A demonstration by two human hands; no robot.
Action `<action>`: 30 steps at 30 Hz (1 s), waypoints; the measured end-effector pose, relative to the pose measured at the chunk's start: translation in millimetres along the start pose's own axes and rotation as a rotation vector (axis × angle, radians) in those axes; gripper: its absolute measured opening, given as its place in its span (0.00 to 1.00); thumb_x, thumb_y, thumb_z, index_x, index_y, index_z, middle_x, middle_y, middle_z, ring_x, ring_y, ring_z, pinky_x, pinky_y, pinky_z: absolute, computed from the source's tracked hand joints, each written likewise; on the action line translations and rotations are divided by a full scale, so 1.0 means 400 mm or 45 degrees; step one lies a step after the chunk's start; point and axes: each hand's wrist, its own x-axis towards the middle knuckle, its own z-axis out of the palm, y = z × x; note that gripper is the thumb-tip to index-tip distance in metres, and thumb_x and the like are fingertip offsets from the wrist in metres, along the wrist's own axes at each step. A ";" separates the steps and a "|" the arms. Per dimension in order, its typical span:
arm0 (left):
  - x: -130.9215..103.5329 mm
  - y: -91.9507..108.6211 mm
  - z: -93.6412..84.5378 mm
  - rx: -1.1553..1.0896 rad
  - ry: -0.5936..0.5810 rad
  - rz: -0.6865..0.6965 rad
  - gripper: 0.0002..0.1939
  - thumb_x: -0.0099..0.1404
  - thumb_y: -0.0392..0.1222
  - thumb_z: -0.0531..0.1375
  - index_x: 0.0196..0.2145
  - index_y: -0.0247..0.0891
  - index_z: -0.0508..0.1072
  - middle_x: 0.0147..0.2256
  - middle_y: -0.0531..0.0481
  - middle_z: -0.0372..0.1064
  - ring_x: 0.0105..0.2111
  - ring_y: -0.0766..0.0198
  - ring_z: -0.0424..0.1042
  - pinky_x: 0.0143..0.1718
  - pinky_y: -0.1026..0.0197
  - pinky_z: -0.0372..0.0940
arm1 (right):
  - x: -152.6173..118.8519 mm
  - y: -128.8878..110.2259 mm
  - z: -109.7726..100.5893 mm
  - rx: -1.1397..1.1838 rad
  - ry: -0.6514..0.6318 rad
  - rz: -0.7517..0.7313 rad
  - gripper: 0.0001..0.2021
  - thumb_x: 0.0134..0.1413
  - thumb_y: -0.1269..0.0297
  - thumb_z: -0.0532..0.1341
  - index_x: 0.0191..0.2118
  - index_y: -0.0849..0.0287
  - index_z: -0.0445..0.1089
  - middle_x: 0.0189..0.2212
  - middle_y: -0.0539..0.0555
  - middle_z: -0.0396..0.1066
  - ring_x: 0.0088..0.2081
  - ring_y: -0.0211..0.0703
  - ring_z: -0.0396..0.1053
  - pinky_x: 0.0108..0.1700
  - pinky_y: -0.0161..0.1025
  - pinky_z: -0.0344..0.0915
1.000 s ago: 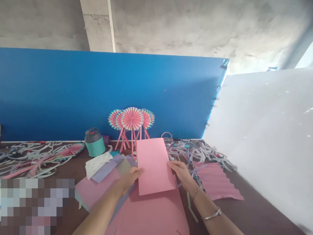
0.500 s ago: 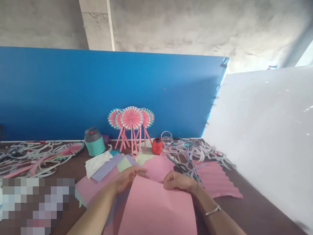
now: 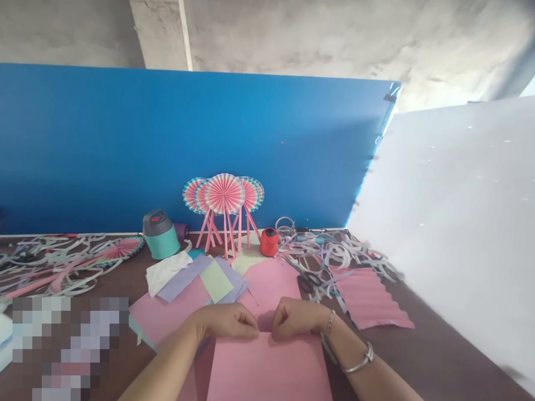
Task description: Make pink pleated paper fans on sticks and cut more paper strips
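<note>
A pink sheet of paper (image 3: 270, 370) lies in front of me at the bottom centre. My left hand (image 3: 232, 322) has its fingers closed on the sheet's far edge, left of the middle. Just to the right, my right hand (image 3: 295, 318) pinches the same edge, a small gap away from the left. The fingertips of both hands are partly hidden by the curled fingers. Beyond them lies another pink paper (image 3: 271, 278). To the left are a purple sheet (image 3: 184, 278), a green piece (image 3: 216, 281) and more pink paper (image 3: 171, 312).
Pink paper fans on sticks (image 3: 224, 195) stand against the blue panel (image 3: 125, 139). Nearby are a teal container (image 3: 162, 239) and a red spool (image 3: 269, 243). Scissors (image 3: 309, 281), curled strips (image 3: 338, 256) and a pleated pink sheet (image 3: 371, 298) lie right.
My left hand has moved right and closed on the sheet's edge. My right hand has shifted slightly left and lower along it. The sheet's far edge is lower in view.
</note>
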 end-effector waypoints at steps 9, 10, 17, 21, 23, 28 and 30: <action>0.005 0.000 0.012 0.095 0.019 0.020 0.11 0.55 0.44 0.57 0.22 0.39 0.76 0.18 0.56 0.58 0.21 0.69 0.53 0.23 0.65 0.49 | 0.009 -0.003 0.019 -0.027 -0.007 -0.041 0.08 0.39 0.64 0.59 0.17 0.62 0.63 0.16 0.44 0.49 0.21 0.30 0.46 0.21 0.31 0.43; 0.004 0.001 0.012 0.101 0.020 0.024 0.10 0.56 0.44 0.57 0.24 0.39 0.77 0.19 0.56 0.60 0.22 0.68 0.55 0.23 0.66 0.50 | 0.012 -0.001 0.021 -0.015 -0.001 -0.049 0.09 0.39 0.64 0.59 0.16 0.62 0.61 0.16 0.44 0.48 0.21 0.30 0.45 0.21 0.31 0.43; 0.000 0.011 0.005 0.224 -0.090 0.000 0.11 0.56 0.43 0.57 0.31 0.38 0.78 0.23 0.57 0.63 0.25 0.69 0.59 0.27 0.69 0.54 | 0.024 -0.010 0.029 -0.049 -0.005 -0.098 0.09 0.39 0.67 0.57 0.15 0.62 0.58 0.16 0.44 0.47 0.22 0.30 0.46 0.22 0.29 0.45; 0.010 0.013 0.018 0.249 -0.031 -0.026 0.09 0.54 0.40 0.57 0.20 0.36 0.70 0.18 0.58 0.52 0.21 0.71 0.51 0.22 0.68 0.48 | 0.028 -0.008 0.033 -0.075 0.002 -0.092 0.07 0.38 0.69 0.56 0.16 0.63 0.60 0.16 0.44 0.48 0.22 0.29 0.47 0.21 0.29 0.46; 0.013 0.013 0.021 0.245 -0.001 -0.009 0.11 0.54 0.38 0.56 0.16 0.36 0.64 0.18 0.58 0.46 0.20 0.72 0.47 0.20 0.66 0.45 | 0.026 -0.004 0.029 -0.060 0.013 -0.092 0.08 0.39 0.68 0.57 0.16 0.63 0.60 0.16 0.44 0.47 0.22 0.29 0.46 0.21 0.29 0.45; 0.002 0.013 -0.001 0.184 0.020 0.038 0.14 0.55 0.40 0.55 0.16 0.37 0.59 0.18 0.58 0.45 0.20 0.72 0.46 0.21 0.65 0.44 | 0.011 0.014 -0.010 -0.022 0.047 -0.076 0.10 0.40 0.65 0.59 0.16 0.63 0.61 0.16 0.44 0.47 0.21 0.29 0.46 0.21 0.30 0.45; -0.006 0.010 -0.015 0.155 0.019 0.067 0.17 0.56 0.42 0.56 0.15 0.37 0.55 0.18 0.58 0.42 0.20 0.72 0.44 0.21 0.64 0.41 | 0.001 0.026 -0.033 -0.010 0.078 -0.057 0.10 0.40 0.63 0.61 0.17 0.63 0.64 0.15 0.44 0.49 0.21 0.29 0.47 0.21 0.30 0.46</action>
